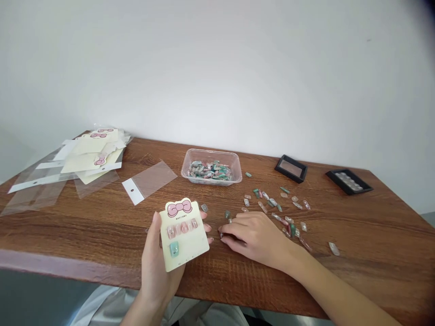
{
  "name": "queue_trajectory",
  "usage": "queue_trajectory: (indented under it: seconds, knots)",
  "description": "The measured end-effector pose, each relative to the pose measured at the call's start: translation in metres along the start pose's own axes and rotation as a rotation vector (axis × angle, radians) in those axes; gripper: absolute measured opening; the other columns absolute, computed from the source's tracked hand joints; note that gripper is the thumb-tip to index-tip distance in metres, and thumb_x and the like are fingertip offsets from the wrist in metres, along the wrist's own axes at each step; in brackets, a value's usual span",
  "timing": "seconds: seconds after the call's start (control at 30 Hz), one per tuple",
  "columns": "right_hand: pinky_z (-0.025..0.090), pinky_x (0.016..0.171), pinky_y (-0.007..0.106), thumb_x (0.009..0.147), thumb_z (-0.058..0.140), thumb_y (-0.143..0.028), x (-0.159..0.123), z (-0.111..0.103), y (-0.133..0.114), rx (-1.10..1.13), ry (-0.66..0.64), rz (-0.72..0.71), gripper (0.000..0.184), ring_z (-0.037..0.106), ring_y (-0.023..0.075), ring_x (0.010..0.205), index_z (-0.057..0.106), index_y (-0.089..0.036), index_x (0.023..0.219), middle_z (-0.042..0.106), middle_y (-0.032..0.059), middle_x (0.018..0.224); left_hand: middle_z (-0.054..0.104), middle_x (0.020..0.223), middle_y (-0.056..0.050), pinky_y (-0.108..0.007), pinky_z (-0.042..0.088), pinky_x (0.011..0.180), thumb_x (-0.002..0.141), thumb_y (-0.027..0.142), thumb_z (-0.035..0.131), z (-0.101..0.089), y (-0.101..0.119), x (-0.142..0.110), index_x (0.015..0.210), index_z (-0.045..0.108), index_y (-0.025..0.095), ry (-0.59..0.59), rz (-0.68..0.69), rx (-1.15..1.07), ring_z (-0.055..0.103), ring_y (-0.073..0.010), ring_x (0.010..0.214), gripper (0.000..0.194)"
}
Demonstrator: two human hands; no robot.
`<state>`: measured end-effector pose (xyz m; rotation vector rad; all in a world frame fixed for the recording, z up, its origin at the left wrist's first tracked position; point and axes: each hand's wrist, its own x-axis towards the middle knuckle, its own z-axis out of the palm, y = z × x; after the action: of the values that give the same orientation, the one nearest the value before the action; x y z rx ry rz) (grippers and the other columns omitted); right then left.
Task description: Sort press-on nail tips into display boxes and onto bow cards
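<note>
My left hand (154, 262) holds a cream display card (183, 235) with a pink bow printed on top; several pink press-on nails and one teal nail are stuck on it. My right hand (253, 235) rests palm down on the wooden table (84, 235) just right of the card, fingers curled together at a small nail piece; what the fingertips pinch is too small to name. Loose press-on nails (272, 203) lie scattered beyond and to the right of that hand.
A clear plastic tub (211, 167) full of nails stands at the middle back. An empty clear sleeve (149, 181) lies left of it. A pile of cards and sleeves (84, 156) sits far left. Two black trays (291, 168) (348, 181) stand at the back right.
</note>
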<state>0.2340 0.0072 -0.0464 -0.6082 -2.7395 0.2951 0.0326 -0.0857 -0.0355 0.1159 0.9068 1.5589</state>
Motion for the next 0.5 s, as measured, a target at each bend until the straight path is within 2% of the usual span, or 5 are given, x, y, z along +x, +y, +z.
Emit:
queue_trajectory:
  seconds: [0.2, 0.37, 0.5]
  knots:
    - [0.037, 0.060, 0.030, 0.098, 0.064, -0.029, -0.001, -0.001, 0.004, -0.026, -0.015, -0.021, 0.014, 0.059, 0.0151, 0.063, 0.074, -0.021, 0.092, 0.068, -0.0019, 0.070, 0.078, 0.107, -0.017, -0.049, 0.063, 0.077, 0.096, 0.053, 0.052, -0.003, -0.002, 0.002, 0.131, 0.066, 0.015, 0.013, -0.025, -0.005, 0.076, -0.0339, 0.088, 0.053]
    - [0.039, 0.061, 0.030, 0.097, 0.066, -0.031, -0.001, -0.007, 0.003, 0.032, -0.012, 0.006, 0.014, 0.062, 0.0153, 0.064, 0.074, -0.020, 0.092, 0.071, -0.0009, 0.072, 0.078, 0.105, -0.017, -0.054, 0.063, 0.075, 0.098, 0.052, 0.048, 0.004, 0.000, -0.002, 0.140, 0.058, 0.016, 0.063, -0.019, -0.002, 0.077, -0.0349, 0.085, 0.056]
    - [0.046, 0.070, 0.029, 0.101, 0.059, -0.028, -0.005, -0.022, 0.013, 0.105, 0.082, 0.099, 0.017, 0.068, 0.0161, 0.074, 0.074, -0.021, 0.099, 0.077, 0.0008, 0.084, 0.079, 0.103, -0.019, -0.055, 0.063, 0.073, 0.100, 0.049, 0.045, 0.009, 0.001, -0.004, 0.143, 0.055, 0.014, 0.088, -0.024, 0.016, 0.077, -0.0352, 0.082, 0.056]
